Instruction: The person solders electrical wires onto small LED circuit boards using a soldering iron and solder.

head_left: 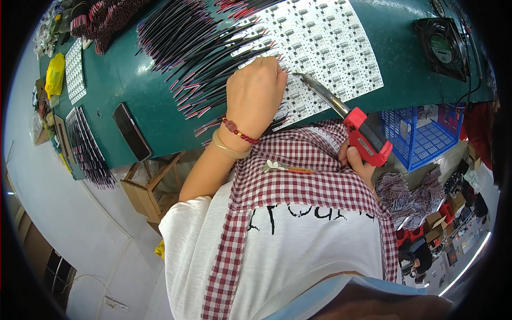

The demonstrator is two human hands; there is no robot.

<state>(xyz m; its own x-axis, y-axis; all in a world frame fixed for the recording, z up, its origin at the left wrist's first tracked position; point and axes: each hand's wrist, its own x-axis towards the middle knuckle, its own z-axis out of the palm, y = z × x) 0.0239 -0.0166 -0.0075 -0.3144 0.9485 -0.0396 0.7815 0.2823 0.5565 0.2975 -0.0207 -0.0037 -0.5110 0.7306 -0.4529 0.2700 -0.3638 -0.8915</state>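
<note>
My right hand (361,166) is wrapped around the handle of a red soldering gun (368,137). Its metal barrel slants up and left, and the tip reaches the white circuit board panel (336,45) just right of my left hand (255,88). That hand is closed over the panel's left side, knuckles up; its fingertips are hidden, so what it pinches does not show. Many thin black wires (205,66) with red and white ends fan out leftward from the panel, some passing beneath my left hand and wrist.
On the green table (160,101) a dark phone (132,132) lies left of the wires. Farther left are another wired panel (88,146) and a yellow bag (54,76). A black fan (441,49) stands at the far right, above a blue plastic crate (413,141). A wooden stool (146,194) is below the table.
</note>
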